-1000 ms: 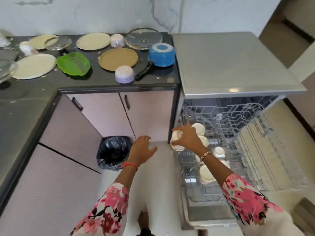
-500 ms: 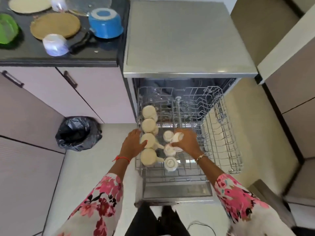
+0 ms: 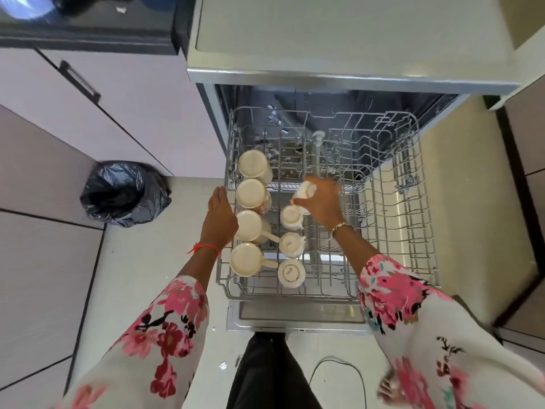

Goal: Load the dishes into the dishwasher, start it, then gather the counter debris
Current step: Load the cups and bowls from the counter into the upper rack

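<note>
Right hand (image 3: 323,202) grips tilted cream cup (image 3: 306,191)

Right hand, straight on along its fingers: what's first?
Probably bare wires of the rack, met by the small cup the right hand grips. The far mug sits just left. Depth unclear.

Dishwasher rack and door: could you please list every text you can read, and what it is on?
Nothing reads with certainty.
Base stamp, nearest small cup: short dark word, too blurred.
Base stamp, next small cup: likewise too blurred.
Front-edge mark, dishwasher door: too small.
</note>
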